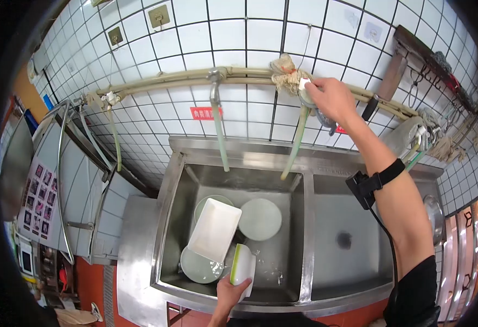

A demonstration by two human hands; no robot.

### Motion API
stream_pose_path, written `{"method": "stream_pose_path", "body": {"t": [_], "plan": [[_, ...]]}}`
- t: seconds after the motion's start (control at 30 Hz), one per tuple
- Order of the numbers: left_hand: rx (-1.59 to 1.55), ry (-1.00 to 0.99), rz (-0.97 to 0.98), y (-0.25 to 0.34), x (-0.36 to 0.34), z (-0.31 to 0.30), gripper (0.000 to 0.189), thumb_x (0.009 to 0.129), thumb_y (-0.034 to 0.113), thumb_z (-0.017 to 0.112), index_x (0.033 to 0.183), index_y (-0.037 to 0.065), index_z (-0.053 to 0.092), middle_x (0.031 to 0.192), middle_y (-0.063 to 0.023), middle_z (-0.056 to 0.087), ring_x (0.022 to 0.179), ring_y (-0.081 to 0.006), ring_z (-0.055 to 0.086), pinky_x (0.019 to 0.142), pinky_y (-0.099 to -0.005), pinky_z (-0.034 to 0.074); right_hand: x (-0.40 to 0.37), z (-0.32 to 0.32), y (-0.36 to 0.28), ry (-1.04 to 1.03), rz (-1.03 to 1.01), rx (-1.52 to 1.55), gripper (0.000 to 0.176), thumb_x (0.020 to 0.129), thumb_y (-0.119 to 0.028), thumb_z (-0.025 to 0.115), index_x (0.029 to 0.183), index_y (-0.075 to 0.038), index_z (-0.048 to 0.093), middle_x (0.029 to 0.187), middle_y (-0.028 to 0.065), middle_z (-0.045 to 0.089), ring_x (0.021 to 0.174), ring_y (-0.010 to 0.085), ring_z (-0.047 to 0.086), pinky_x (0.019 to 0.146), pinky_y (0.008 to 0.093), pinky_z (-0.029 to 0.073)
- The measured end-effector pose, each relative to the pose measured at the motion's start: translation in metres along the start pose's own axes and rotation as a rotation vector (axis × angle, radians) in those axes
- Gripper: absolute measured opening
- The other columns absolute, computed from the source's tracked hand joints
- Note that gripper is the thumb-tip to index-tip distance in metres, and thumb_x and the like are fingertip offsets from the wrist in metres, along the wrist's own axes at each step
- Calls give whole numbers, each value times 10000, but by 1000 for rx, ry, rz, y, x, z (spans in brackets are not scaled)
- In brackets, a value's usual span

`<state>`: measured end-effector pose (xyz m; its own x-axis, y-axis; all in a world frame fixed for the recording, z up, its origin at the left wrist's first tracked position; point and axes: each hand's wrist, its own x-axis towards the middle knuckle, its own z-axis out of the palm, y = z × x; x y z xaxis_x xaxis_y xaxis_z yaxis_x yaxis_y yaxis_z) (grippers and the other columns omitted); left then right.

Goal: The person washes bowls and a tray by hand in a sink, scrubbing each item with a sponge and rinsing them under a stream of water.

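My left hand (pixel 232 293) is closed on a white bowl with a green rim (pixel 244 267), tipped on its side over the left sink basin (pixel 292 261). At the wall, my right hand (pixel 332 101) grips the white-handled tap (pixel 305 86). A pale green hose (pixel 299 139) hangs from that tap into the basin. Near the left hand, a white rectangular dish (pixel 214 230) lies across round plates. One pale round plate (pixel 259 219) sits to its right, another plate (pixel 200 267) below it, and a third shows partly behind it.
A second basin (pixel 348 240) with a dark drain adjoins on the right. Another tap (pixel 215 90) with a hose stands left of mine. A cleaver (pixel 386 87) hangs on the wall at right. A steel counter (pixel 138 261) flanks the sink on the left.
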<state>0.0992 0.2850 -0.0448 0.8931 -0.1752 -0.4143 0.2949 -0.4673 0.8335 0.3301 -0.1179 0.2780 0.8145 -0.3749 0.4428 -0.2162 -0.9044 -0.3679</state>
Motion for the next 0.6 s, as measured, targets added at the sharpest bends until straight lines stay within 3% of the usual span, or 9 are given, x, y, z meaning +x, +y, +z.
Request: {"method": "stream_pose_path", "body": {"t": [0.23, 0.6], "plan": [[-81, -16, -2, 7, 2, 6, 429, 753, 314, 842, 1014, -11, 740, 853, -137, 753, 779, -197, 728, 727, -337, 556, -6, 8, -9, 77, -84, -143, 324, 900, -304, 555, 835, -49, 744, 822, 202, 703, 820, 406, 680, 762, 500, 544], [12, 0, 53, 20, -2, 12, 434, 743, 340, 851, 982, -6, 743, 852, -148, 749, 786, -216, 734, 724, -346, 556, -1, 9, -13, 109, -15, -127, 325, 878, -286, 549, 818, -31, 742, 826, 221, 699, 798, 416, 682, 742, 510, 545]]}}
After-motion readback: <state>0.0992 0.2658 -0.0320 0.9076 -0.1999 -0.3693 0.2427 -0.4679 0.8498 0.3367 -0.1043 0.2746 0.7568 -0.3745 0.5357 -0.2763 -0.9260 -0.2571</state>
